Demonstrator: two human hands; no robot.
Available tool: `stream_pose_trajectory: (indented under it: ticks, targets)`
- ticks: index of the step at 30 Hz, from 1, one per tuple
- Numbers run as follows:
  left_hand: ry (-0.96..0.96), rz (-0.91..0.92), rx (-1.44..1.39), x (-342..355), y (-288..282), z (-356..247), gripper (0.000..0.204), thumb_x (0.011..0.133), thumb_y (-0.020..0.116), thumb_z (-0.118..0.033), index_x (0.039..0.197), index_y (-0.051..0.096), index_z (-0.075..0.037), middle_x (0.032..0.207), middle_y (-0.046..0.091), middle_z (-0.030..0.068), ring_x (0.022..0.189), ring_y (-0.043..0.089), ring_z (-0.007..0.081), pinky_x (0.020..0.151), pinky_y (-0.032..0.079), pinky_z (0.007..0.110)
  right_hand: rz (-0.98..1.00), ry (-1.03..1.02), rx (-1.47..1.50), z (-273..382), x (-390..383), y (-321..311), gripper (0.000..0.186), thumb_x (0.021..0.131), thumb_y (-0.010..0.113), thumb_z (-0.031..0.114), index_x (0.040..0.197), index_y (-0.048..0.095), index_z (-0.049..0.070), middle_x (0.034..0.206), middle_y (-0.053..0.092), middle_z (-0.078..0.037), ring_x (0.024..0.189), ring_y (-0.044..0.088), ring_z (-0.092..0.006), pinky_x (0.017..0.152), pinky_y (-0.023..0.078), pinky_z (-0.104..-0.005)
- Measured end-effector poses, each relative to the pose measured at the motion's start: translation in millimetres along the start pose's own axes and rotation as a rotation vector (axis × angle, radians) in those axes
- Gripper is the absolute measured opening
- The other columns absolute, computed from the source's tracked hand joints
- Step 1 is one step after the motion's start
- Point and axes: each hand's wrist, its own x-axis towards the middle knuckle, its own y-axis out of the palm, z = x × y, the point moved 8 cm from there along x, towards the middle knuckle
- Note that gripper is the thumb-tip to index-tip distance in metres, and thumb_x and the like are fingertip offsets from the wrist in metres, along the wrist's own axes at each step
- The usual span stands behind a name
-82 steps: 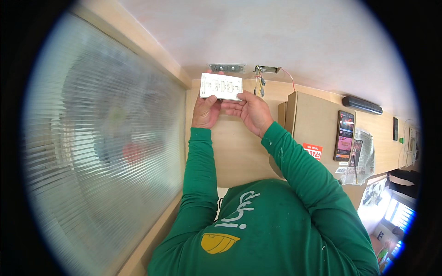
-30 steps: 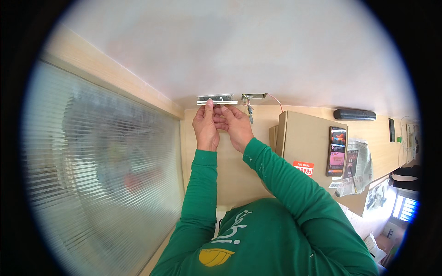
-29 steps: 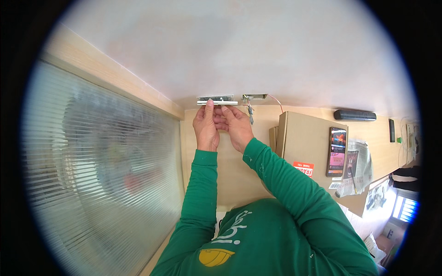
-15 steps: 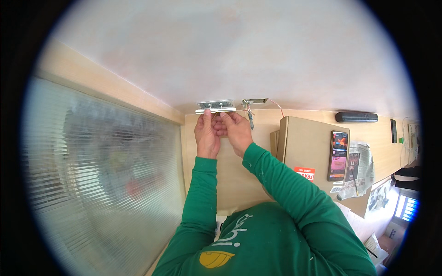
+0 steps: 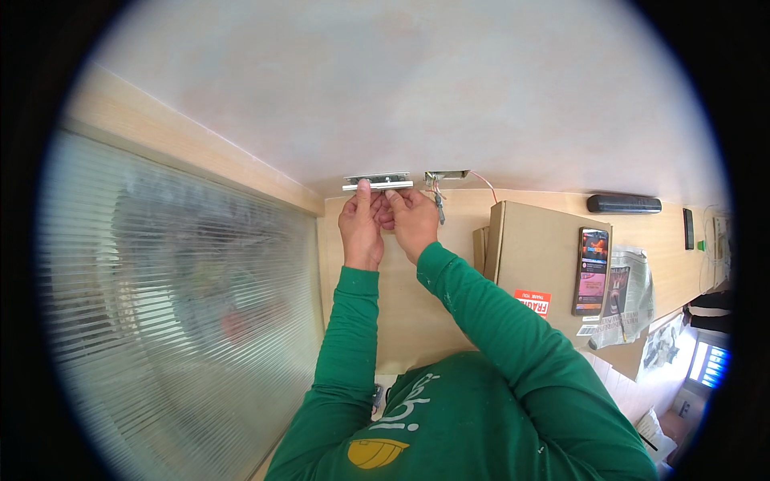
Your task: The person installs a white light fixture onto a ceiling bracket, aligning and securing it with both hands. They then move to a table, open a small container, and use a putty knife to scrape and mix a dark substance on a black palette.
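Observation:
A flat white-edged wall plate (image 5: 390,186), seen nearly edge-on, is held between both hands in front of a grey fitting (image 5: 377,178) on the wall. My left hand (image 5: 363,228) grips its left part, with the thumb up against the plate. My right hand (image 5: 413,221) is closed at its right part, thumb and fingers pinched at the lower edge. The fingers of both hands meet beneath the plate, and what lies behind it is mostly hidden. Just right of it, an open wall box (image 5: 447,175) has loose wires (image 5: 438,200) hanging from it.
A ribbed glass panel (image 5: 192,297) in a wooden frame stands close on my left. On the wooden counter to my right lie cardboard boxes (image 5: 533,248), a phone (image 5: 590,268) on top, a newspaper (image 5: 634,293) and a black oblong case (image 5: 624,204).
The plate and both hands have moved slightly up toward the wall, narrowing the gap to the grey fitting. The boxes and phone lie as before.

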Motion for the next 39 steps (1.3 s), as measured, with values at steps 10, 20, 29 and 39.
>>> stream_pose_trajectory:
  ticks: [10, 20, 29, 39]
  targets:
    - [-0.105, -0.047, 0.033, -0.9, -0.7, -5.0, 0.062, 0.098, 0.069, -0.046, 0.117, 0.055, 0.010, 0.112, 0.065, 0.0223, 0.104, 0.067, 0.0278, 0.091, 0.058, 0.039, -0.155, -0.321, -0.471, 17.2, 2.7, -7.8, 0.030, 0.099, 0.068, 0.022, 0.095, 0.070, -0.008, 0.072, 0.071, -0.015, 0.061, 0.068, -0.0179, 0.055, 0.055, -0.0317]
    - [0.011, -0.104, 0.403, -3.6, -17.7, -17.8, 0.064, 0.094, 0.075, -0.045, 0.120, 0.055, 0.010, 0.113, 0.065, 0.0202, 0.101, 0.068, 0.0270, 0.089, 0.057, 0.037, -0.078, -0.242, -0.436, 10.0, 13.6, -9.8, 0.035, 0.099, 0.069, 0.027, 0.092, 0.071, -0.007, 0.074, 0.072, -0.014, 0.059, 0.068, -0.0182, 0.057, 0.054, -0.0334]
    - [0.628, -0.152, 0.715, -7.7, -26.8, -50.4, 0.048, 0.086, 0.083, -0.009, 0.124, 0.057, 0.004, 0.100, 0.066, 0.0094, 0.090, 0.068, 0.0150, 0.078, 0.057, 0.028, -0.139, -0.335, -0.611, 20.1, 3.2, -5.4, 0.035, 0.096, 0.073, 0.029, 0.094, 0.071, -0.006, 0.078, 0.073, -0.016, 0.066, 0.070, -0.0226, 0.062, 0.055, -0.0370]
    - [0.844, -0.117, 0.728, -5.0, -28.1, -47.9, 0.037, 0.089, 0.078, -0.002, 0.122, 0.060, 0.003, 0.111, 0.065, 0.0121, 0.092, 0.069, 0.0188, 0.081, 0.060, 0.031, -0.123, -0.301, -0.433, 1.1, 10.9, -6.4, 0.033, 0.094, 0.075, 0.025, 0.097, 0.070, -0.007, 0.079, 0.073, -0.015, 0.066, 0.071, -0.0213, 0.062, 0.056, -0.0332]
